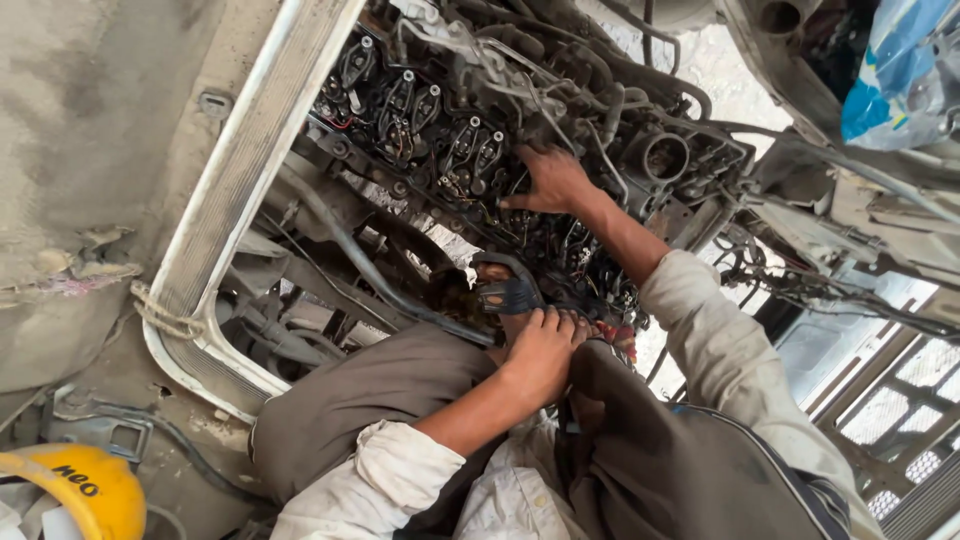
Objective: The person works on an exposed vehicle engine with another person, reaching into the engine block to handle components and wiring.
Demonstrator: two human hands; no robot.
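Observation:
I look down on an exposed engine [450, 120] with rows of black injectors and wiring. My right hand [552, 182] lies flat on the engine's wiring near the middle, fingers spread, index finger pointing left at a connector, and it holds nothing. My left hand [538, 352] curls over my own foot in a dark sandal [505, 293], which is braced on the engine's near edge. Grey trousers [390, 390] and dusty white sleeves fill the bottom of the view.
A pale metal frame rail [240, 170] borders the engine on the left, with hoses [360, 260] beneath it. A yellow container [70, 490] sits at the bottom left. A blue plastic bag [900, 70] hangs at the top right, and a round port [665, 157] opens right of my right hand.

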